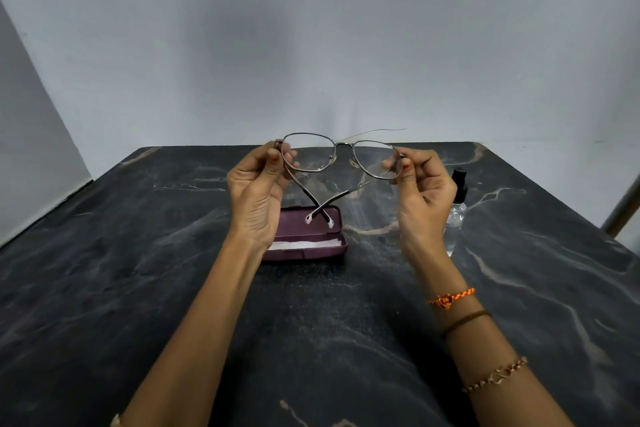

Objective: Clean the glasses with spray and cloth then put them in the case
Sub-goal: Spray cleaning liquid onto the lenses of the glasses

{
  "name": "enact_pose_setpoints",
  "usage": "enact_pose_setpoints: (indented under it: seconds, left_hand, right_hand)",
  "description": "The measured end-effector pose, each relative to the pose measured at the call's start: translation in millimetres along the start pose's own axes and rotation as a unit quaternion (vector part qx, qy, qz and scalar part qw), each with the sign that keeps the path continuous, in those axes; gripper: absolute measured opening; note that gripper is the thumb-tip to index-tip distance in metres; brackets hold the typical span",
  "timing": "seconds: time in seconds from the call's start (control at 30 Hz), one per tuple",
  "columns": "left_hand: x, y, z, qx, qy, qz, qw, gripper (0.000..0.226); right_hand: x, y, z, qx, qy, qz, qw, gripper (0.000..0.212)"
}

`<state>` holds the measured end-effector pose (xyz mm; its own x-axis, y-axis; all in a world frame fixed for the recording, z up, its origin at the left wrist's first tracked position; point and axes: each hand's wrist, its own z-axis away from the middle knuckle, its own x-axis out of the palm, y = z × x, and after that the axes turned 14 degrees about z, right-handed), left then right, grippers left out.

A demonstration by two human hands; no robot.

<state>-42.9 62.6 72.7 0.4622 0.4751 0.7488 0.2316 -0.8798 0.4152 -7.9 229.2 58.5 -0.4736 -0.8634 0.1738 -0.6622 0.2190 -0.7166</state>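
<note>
Both hands, left hand [258, 184] and right hand [420, 189], pinch the wire-rimmed glasses [341, 159] at the hinges, lifted above the open maroon case [304, 236], temples crossed, seemingly to inspect the 2 lenses.

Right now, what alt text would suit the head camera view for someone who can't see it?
Two bare hands, left hand and right hand, hold metal-framed glasses above a dark marble table. An open maroon case lies below; a clear spray bottle stands behind the right hand.
</note>
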Motion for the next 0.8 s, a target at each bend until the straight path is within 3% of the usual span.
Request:
enact_pose_setpoints:
  seconds: [0.27,0.43,0.57,0.8]
  left_hand:
    - [1,-2,2,0.097,-0.037,-0.104,0.989,0.014]
    - [-3,2,3,0.149,-0.064,-0.181,0.97,0.012]
    - [-7,5,2,0.13,-0.061,-0.199,0.969,0.013]
    - [-9,7,2,0.042,-0.084,-0.211,0.973,0.028]
  right_hand:
    - [-4,-5,-2,-0.05,0.04,0.073,0.995,0.021]
    - [-11,-5,0,-0.148,0.093,0.248,0.953,0.014]
    - [-12,-4,0,-0.223,0.138,0.35,0.899,0.014]
    - [-16,-4,-3,-0.242,0.18,0.406,0.863,0.02]
